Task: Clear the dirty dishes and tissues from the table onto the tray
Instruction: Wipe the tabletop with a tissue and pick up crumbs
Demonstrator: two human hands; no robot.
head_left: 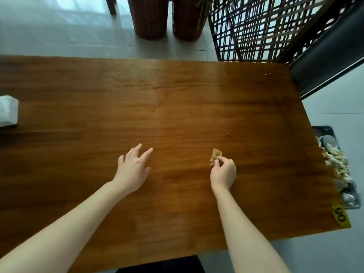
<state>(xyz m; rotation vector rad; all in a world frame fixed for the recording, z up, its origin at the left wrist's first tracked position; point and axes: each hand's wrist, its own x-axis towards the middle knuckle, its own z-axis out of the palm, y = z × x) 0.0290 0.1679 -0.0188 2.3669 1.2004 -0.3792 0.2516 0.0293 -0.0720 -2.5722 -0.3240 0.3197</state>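
Observation:
A small crumpled brownish tissue lies on the wooden table, and my right hand pinches it between thumb and fingers. To its left, my left hand hovers just over the tabletop with fingers spread and holds nothing. The black tray sits below the table's right edge, piled with used tissues and dishes; the table hides part of it.
A white tissue box stands at the table's left edge. Small crumbs lie right of centre. A yellow number sticker marks the near right corner. Two wicker baskets and a lattice screen stand beyond the far edge.

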